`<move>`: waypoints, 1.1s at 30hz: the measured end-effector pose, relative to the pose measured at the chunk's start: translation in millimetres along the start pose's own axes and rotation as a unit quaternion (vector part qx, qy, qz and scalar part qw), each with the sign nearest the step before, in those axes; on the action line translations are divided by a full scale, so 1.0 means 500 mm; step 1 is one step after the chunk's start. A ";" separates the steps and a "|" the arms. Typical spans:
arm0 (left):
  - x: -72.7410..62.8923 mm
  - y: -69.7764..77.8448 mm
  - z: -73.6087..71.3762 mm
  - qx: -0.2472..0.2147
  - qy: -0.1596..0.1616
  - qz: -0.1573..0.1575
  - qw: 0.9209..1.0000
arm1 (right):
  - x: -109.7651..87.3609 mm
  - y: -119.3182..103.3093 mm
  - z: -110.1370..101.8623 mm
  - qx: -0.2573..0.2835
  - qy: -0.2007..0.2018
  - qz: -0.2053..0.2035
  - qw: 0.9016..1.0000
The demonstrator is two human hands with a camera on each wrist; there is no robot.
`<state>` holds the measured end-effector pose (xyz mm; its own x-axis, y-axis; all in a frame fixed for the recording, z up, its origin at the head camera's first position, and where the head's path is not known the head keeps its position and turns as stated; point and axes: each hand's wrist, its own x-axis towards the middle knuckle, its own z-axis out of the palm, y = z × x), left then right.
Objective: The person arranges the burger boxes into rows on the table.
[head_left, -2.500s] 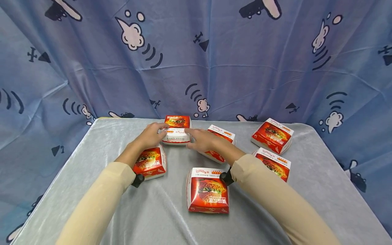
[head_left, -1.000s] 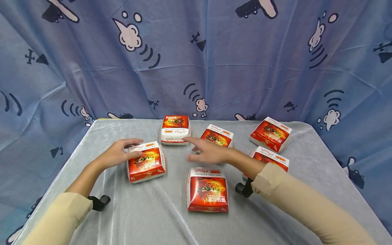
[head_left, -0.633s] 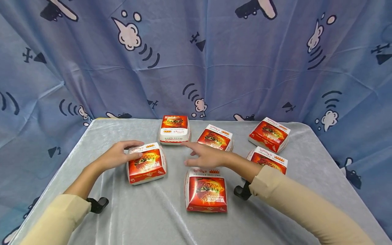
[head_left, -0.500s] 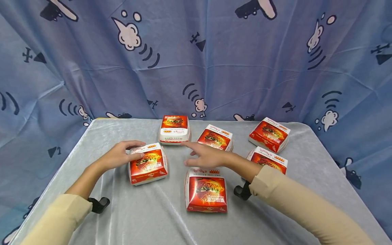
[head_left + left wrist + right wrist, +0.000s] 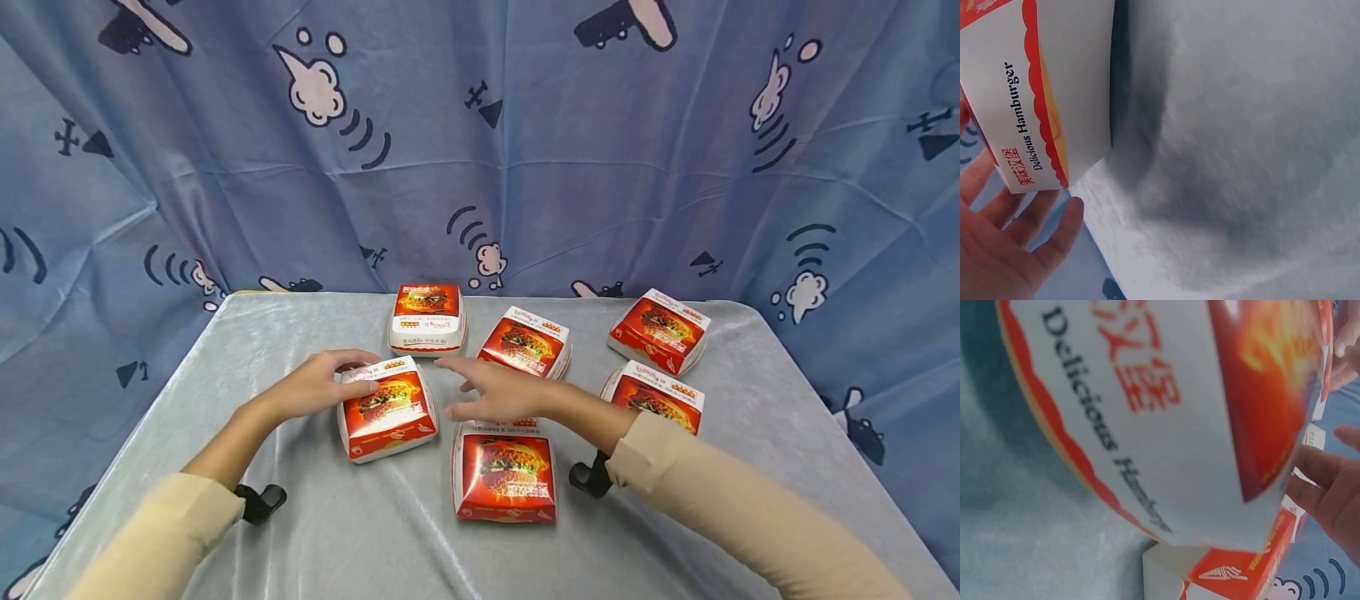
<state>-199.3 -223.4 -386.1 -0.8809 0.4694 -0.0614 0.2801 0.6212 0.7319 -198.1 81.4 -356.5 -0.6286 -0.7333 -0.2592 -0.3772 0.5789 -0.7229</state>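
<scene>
My left hand [image 5: 318, 385] holds a red and white hamburger box [image 5: 386, 410] at its far left corner, thumb on the lid and fingers behind. The left wrist view shows the same box [image 5: 1072, 94] from its side, with the fingers of that hand [image 5: 1007, 231] around its end. My right hand [image 5: 498, 392] hovers over the far edge of a second hamburger box [image 5: 506, 477] at the front middle, fingers spread and holding nothing. That second box [image 5: 1166, 431] fills much of the right wrist view, and the right hand [image 5: 1335, 494] shows beyond it.
A third hamburger box [image 5: 427, 321] stands at the back, turned the other way. Another box [image 5: 525, 342] sits behind my right hand. Two more boxes, one farther back [image 5: 660, 329] and one nearer [image 5: 656, 396], lie on the right of the grey cloth-covered table [image 5: 225, 400]. A patterned blue curtain [image 5: 480, 150] hangs behind.
The left hand has drawn back from the rear box and taken hold of the left box, moving it right towards the front middle box. My right hand has pulled slightly nearer.
</scene>
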 end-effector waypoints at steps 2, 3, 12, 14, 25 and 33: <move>0.005 0.003 0.004 -0.002 -0.003 0.000 1.000 | 0.000 -0.001 0.004 0.005 -0.005 0.001 1.000; 0.007 0.004 0.006 -0.003 -0.005 0.000 1.000 | 0.001 -0.001 0.006 0.009 -0.007 0.003 1.000; 0.026 0.016 0.020 -0.008 -0.013 0.009 1.000 | 0.005 0.000 0.018 -0.001 -0.011 0.000 1.000; 0.029 0.018 0.022 -0.007 -0.016 0.010 1.000 | 0.005 -0.001 0.021 -0.018 -0.005 -0.002 1.000; 0.038 0.029 0.029 0.001 -0.012 0.006 1.000 | 0.014 0.002 0.026 -0.066 0.018 -0.004 0.998; 0.038 0.043 0.033 0.021 -0.013 0.006 1.000 | 0.014 0.005 0.016 -0.059 -0.001 -0.006 0.998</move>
<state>-203.7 -191.1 -382.6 -0.8673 0.4927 -0.0705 0.3070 0.6410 0.7035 -197.9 74.8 -365.2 -0.6230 -0.7405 -0.2520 -0.4623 0.6084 -0.6451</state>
